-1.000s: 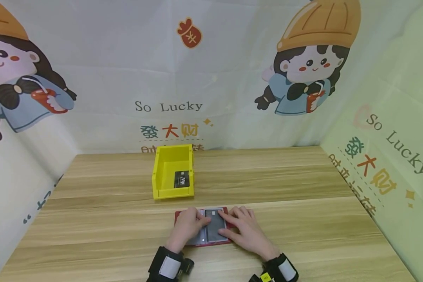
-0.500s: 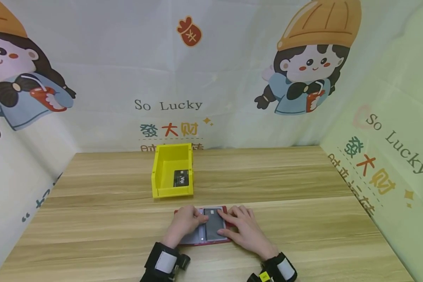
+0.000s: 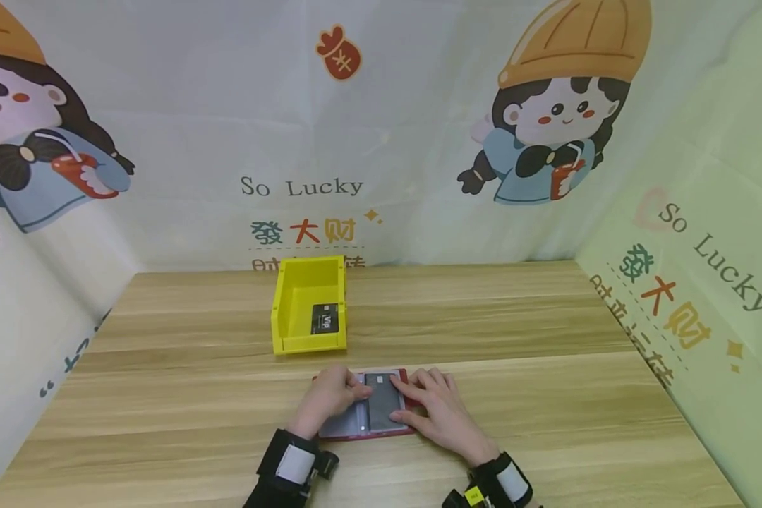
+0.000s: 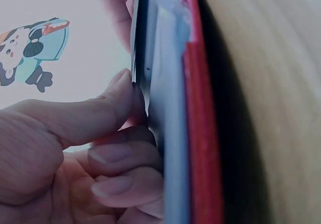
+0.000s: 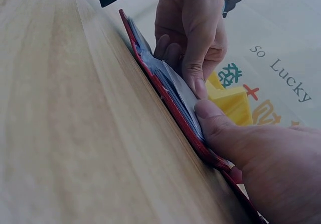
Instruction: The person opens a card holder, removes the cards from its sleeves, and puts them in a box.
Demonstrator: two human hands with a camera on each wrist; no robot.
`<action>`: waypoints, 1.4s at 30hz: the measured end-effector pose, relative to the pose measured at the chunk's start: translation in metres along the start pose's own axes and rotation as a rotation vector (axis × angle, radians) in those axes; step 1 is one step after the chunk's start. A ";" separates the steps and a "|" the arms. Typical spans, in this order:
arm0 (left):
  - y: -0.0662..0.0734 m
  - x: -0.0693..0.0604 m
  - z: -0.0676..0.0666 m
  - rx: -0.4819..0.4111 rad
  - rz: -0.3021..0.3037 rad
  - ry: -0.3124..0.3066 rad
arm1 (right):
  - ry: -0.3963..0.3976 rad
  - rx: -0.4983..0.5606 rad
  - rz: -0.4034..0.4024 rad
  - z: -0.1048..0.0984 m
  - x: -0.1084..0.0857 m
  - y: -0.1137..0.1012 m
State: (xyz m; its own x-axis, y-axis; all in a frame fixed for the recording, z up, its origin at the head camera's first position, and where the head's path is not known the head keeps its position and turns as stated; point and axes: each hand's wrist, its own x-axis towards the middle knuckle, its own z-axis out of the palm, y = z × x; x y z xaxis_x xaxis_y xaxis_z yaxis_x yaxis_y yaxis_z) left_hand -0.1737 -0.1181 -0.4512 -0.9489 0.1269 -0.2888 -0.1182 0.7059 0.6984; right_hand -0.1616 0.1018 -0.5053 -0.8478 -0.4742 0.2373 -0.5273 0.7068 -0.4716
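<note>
A red card holder [image 3: 390, 434] with clear sleeves lies spread on the table, a dark grey card [image 3: 382, 406] on its right half. The left hand [image 3: 331, 395] has its thumb and curled fingers pinching the card's left edge; the left wrist view shows the thumb [image 4: 108, 103] against that edge. Thumb and index finger of the right hand [image 3: 441, 416] rest spread on the card's right side, and in the right wrist view its thumb [image 5: 215, 121] presses near the card's edge. The left hand hides the holder's upper left part.
Behind the holder stands a yellow bin [image 3: 309, 343] with a black card marked Vip [image 3: 324, 319] inside. A printed cloth [image 3: 413, 141] hangs behind the wooden table [image 3: 514, 317] and along its sides.
The left hand and wrist have shifted slightly left, uncovering a bit more of the holder's left half. The right hand stays nearly in place. The whole head view has drifted slightly.
</note>
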 end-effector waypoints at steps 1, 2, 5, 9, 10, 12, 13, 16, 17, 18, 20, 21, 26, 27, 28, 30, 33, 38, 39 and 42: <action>0.000 0.000 -0.001 -0.005 0.005 0.000 | 0.003 -0.003 -0.002 0.000 0.000 0.000; 0.000 0.000 -0.001 -0.005 0.010 0.002 | 0.005 -0.005 -0.004 0.000 0.000 0.000; -0.001 0.001 -0.003 -0.009 0.018 0.004 | 0.010 -0.008 -0.008 -0.001 0.001 0.000; -0.001 0.001 -0.004 -0.009 0.026 0.003 | 0.009 -0.010 -0.005 -0.001 0.001 0.000; -0.002 0.001 -0.005 -0.007 0.026 0.001 | 0.008 -0.012 -0.004 -0.001 0.001 0.000; -0.002 0.001 -0.005 -0.004 0.027 0.000 | 0.005 -0.009 -0.002 -0.001 0.001 0.000; -0.002 0.001 -0.006 0.000 0.027 0.001 | 0.005 -0.009 -0.001 -0.001 0.001 0.001; -0.002 0.001 -0.007 0.006 0.027 0.001 | 0.000 -0.008 0.003 -0.001 0.001 0.000; -0.003 0.000 -0.007 0.005 0.029 0.003 | -0.002 -0.005 0.006 -0.002 0.001 0.000; -0.003 0.000 -0.008 0.002 0.028 0.002 | -0.004 -0.003 0.008 -0.002 0.001 0.000; -0.003 -0.001 -0.009 -0.004 0.031 0.000 | -0.010 -0.002 0.012 -0.002 0.001 0.000; -0.004 -0.001 -0.009 -0.008 0.031 -0.002 | -0.012 0.000 0.013 -0.002 0.001 0.000; -0.004 -0.004 -0.008 -0.037 0.021 -0.003 | -0.021 -0.003 0.015 -0.001 0.000 0.001; -0.003 -0.005 -0.008 -0.041 0.017 -0.001 | -0.019 -0.001 0.014 -0.001 0.000 0.001; -0.002 -0.006 -0.008 -0.045 0.011 0.003 | -0.018 0.000 0.012 -0.001 0.000 0.001; -0.001 -0.006 -0.006 -0.044 0.005 0.015 | -0.013 0.002 0.010 -0.001 -0.001 0.001; 0.000 -0.007 -0.004 -0.032 -0.006 0.036 | -0.010 0.004 0.009 -0.001 -0.001 0.001; -0.002 -0.006 -0.002 -0.017 -0.010 0.048 | -0.018 0.005 0.013 -0.001 0.000 0.000; -0.003 -0.005 -0.002 -0.015 -0.007 0.047 | -0.019 0.005 0.014 -0.002 0.000 0.000; -0.006 -0.005 -0.003 -0.021 -0.006 0.047 | -0.019 0.009 0.014 -0.002 0.001 0.000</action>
State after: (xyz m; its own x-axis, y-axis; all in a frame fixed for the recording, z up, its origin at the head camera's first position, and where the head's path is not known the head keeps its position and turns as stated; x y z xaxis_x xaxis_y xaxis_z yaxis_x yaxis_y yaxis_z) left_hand -0.1687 -0.1246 -0.4518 -0.9609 0.0897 -0.2619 -0.1291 0.6918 0.7104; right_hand -0.1619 0.1022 -0.5034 -0.8538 -0.4744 0.2142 -0.5148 0.7086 -0.4825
